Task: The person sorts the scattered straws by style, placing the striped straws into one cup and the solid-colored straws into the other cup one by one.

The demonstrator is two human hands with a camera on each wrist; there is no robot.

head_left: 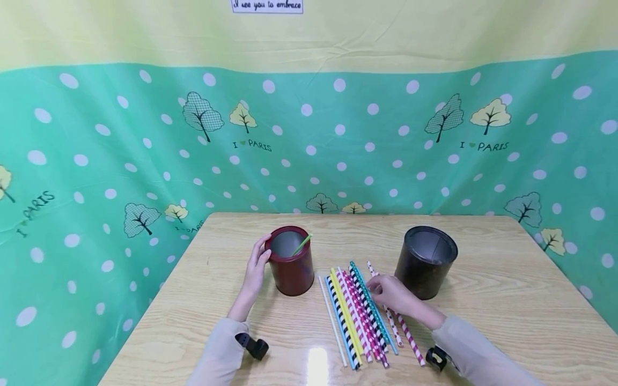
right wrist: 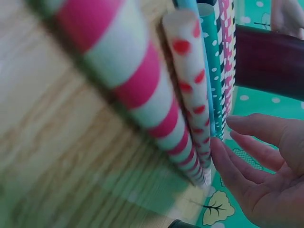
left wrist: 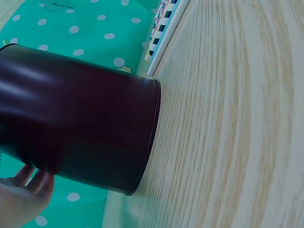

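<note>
My left hand (head_left: pixel 256 269) holds the dark red canister (head_left: pixel 293 276) from its left side, fingertips at the rim. In the left wrist view the fingers (left wrist: pixel 35 183) rest against its wall. A green straw (head_left: pixel 303 244) leans inside it. To the canister's right lie several patterned paper straws (head_left: pixel 347 311) side by side. My right hand (head_left: pixel 388 292) reaches over their right part. Its thumb and fingertips are spread close about the teal dotted straw (right wrist: pixel 216 71) and the light blue one beside it. The red-dotted white straw (right wrist: pixel 187 71) lies just beside the fingertips.
A black canister (head_left: pixel 425 268) stands upright behind the right hand. A pink-and-white striped straw (head_left: pixel 410 340) lies apart at the right, near the right sleeve. The wooden table (head_left: pixel 507 284) ends at a green dotted curtain (head_left: pixel 338 145) at the back.
</note>
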